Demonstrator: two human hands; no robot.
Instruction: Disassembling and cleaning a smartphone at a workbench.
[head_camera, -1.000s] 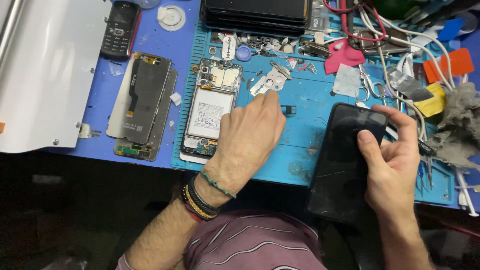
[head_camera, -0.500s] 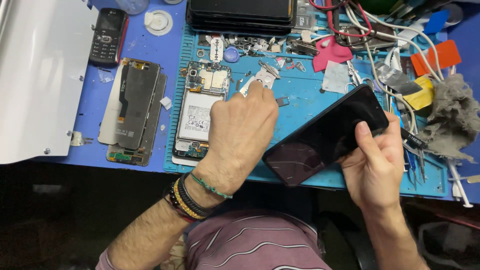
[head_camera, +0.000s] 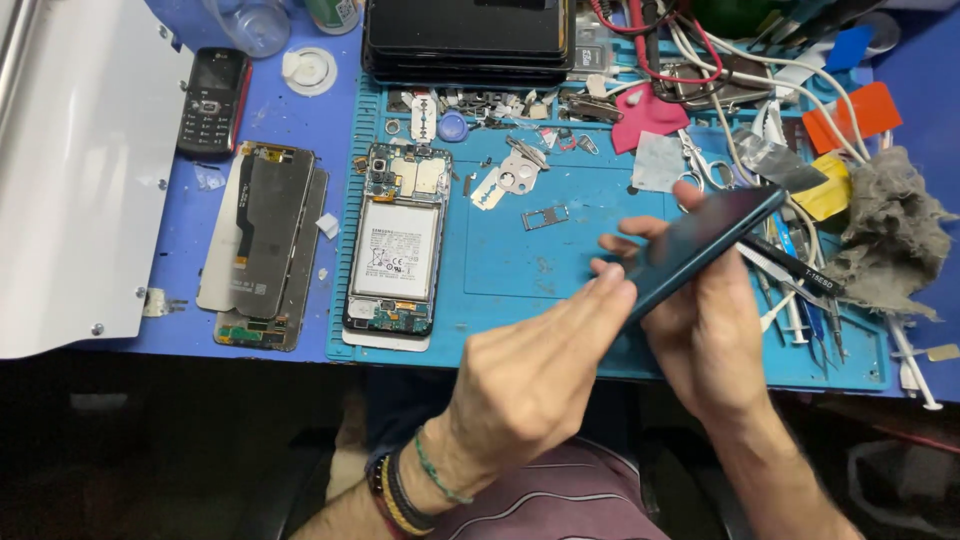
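Observation:
A dark, slim phone body (head_camera: 700, 238) is held tilted, almost edge-on, above the teal work mat (head_camera: 520, 275). My right hand (head_camera: 712, 335) grips it from underneath, with fingers wrapped around its far side. My left hand (head_camera: 535, 375), with bracelets on the wrist, pinches the phone's lower left end with its fingertips. Left of the hands lies an opened phone (head_camera: 395, 250) with its white battery and circuit boards exposed.
A detached screen panel (head_camera: 265, 240) and a small keypad phone (head_camera: 212, 100) lie on the blue surface beside a white board (head_camera: 70, 170). A razor blade (head_camera: 490, 188), a SIM tray (head_camera: 545, 215), tweezers (head_camera: 790, 265), a grey rag (head_camera: 885, 235) and stacked dark devices (head_camera: 465, 40) surround the mat.
My left hand left the small metal parts on the mat and came over to the dark phone's lower end. My right hand has raised and tilted the phone edge-on.

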